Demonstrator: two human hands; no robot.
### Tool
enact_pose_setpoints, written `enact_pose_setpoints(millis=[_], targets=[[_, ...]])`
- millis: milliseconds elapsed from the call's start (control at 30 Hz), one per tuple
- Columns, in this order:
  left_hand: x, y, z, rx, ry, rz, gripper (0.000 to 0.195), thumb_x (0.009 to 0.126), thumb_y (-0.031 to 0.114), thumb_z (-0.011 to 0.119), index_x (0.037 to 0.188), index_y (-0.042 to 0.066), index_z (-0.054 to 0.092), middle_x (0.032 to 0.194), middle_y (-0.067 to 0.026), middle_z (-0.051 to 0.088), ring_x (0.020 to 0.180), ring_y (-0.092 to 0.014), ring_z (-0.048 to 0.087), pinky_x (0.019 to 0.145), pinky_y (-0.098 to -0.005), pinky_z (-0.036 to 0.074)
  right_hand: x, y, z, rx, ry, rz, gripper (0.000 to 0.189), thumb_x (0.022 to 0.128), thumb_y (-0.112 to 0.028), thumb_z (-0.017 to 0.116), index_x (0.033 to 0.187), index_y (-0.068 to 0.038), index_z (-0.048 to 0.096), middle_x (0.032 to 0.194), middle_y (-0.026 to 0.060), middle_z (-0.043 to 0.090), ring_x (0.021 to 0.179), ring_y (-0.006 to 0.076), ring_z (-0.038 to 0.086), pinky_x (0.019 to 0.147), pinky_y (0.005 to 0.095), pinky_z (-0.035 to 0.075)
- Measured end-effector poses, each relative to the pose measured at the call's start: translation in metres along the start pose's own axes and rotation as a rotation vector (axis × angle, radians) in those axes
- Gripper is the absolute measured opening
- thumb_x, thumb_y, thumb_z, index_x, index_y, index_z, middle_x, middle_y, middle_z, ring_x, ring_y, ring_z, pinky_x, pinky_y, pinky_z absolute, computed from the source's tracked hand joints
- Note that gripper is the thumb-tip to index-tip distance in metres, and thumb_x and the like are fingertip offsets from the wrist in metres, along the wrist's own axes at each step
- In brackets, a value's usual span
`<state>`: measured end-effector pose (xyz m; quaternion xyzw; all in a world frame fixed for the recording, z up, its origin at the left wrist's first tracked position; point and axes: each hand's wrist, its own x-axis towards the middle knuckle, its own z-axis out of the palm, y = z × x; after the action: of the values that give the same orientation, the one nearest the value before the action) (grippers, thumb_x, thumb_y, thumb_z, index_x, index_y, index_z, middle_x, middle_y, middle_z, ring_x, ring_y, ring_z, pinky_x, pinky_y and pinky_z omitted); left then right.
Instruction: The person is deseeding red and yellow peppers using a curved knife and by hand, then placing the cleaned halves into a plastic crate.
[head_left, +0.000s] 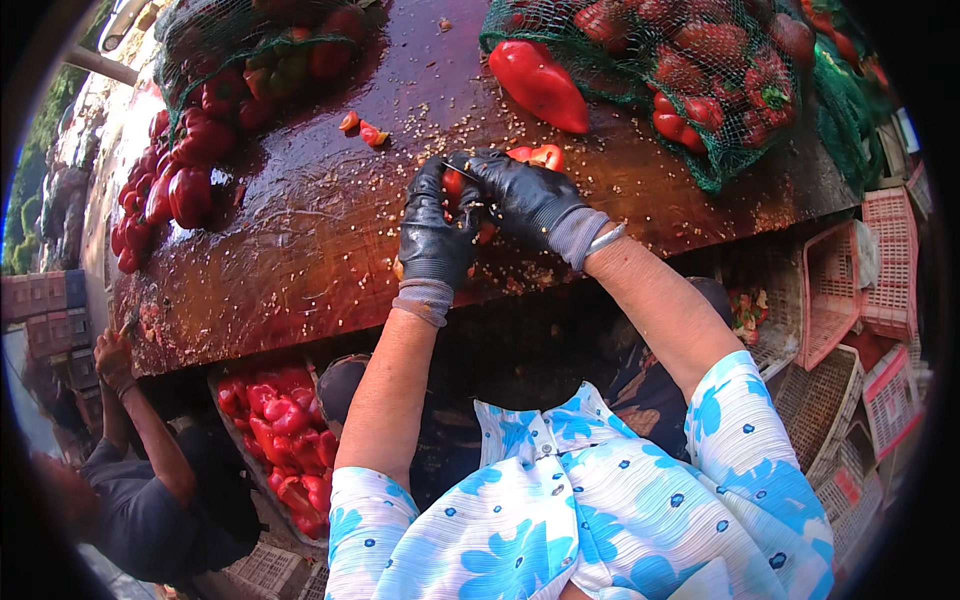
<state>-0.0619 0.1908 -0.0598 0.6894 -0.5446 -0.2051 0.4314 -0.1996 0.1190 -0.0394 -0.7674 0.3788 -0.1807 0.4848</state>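
Note:
Black coated gloves cover both my hands above the near part of a wet wooden table (322, 247). My left hand (439, 221) is closed around a red bell pepper (452, 184), mostly hidden by the fingers. My right hand (517, 191) meets it from the right, with a thin blade (459, 171) showing at its fingertips; the handle is hidden. Just behind the right hand lies a cut red pepper piece (549, 157). A long whole red pepper (540, 86) rests farther back. Small red scraps (367, 133) and pale seeds are scattered about.
Green mesh bags of red peppers (705, 67) (262, 52) stand at the back right and left. Loose peppers (190, 196) lie at left. A crate of opened peppers (281, 435) is below the table edge; plastic crates (829, 292) stand right. A co-worker's hand (112, 356) is at the left corner.

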Motion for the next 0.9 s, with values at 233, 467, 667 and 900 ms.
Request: enact_pose_setpoints(millis=[233, 467, 667, 900], targets=[[0.020, -0.010, -0.025, -0.431, -0.184, -0.356, 0.039, 0.087, 0.005, 0.067, 0.125, 0.006, 0.056, 0.105, -0.0038, 0.063, 0.091, -0.012, 0.059, 0.082, -0.0269, 0.051, 0.009, -0.019, 0.006, -0.447, 0.034, -0.151, 0.040, 0.083, -0.012, 0.060, 0.122, -0.006, 0.054, 0.113, 0.0169, 0.061, 0.105, 0.0323, 0.060, 0.088, 0.0382, 0.049], [0.027, -0.013, -0.020, -0.599, -0.121, -0.429, 0.037, 0.088, 0.010, 0.067, 0.123, 0.003, 0.054, 0.109, -0.0039, 0.062, 0.095, -0.012, 0.058, 0.082, -0.0246, 0.048, 0.037, 0.008, 0.014, -0.372, 0.105, -0.032, 0.031, 0.086, -0.017, 0.059, 0.114, -0.005, 0.059, 0.105, 0.0190, 0.064, 0.102, 0.0355, 0.060, 0.086, 0.0390, 0.050], [0.015, -0.009, -0.020, -0.795, -0.073, -0.397, 0.032, 0.090, 0.005, 0.063, 0.121, 0.005, 0.053, 0.107, -0.0028, 0.061, 0.096, -0.011, 0.058, 0.087, -0.0261, 0.048, 0.072, -0.002, -0.002, -0.100, 0.029, 0.313, 0.039, 0.088, -0.039, 0.059, 0.104, -0.004, 0.066, 0.092, 0.0219, 0.067, 0.088, 0.0373, 0.066, 0.079, 0.0414, 0.050], [0.013, -0.014, -0.019, -0.850, -0.074, -0.370, 0.034, 0.088, 0.006, 0.067, 0.119, 0.009, 0.055, 0.106, -0.0031, 0.062, 0.094, -0.011, 0.058, 0.084, -0.0261, 0.049, 0.055, -0.005, -0.011, 0.146, -0.096, 0.202, 0.031, 0.087, -0.028, 0.065, 0.112, -0.010, 0.063, 0.094, 0.0164, 0.068, 0.087, 0.0287, 0.067, 0.079, 0.0378, 0.050]])
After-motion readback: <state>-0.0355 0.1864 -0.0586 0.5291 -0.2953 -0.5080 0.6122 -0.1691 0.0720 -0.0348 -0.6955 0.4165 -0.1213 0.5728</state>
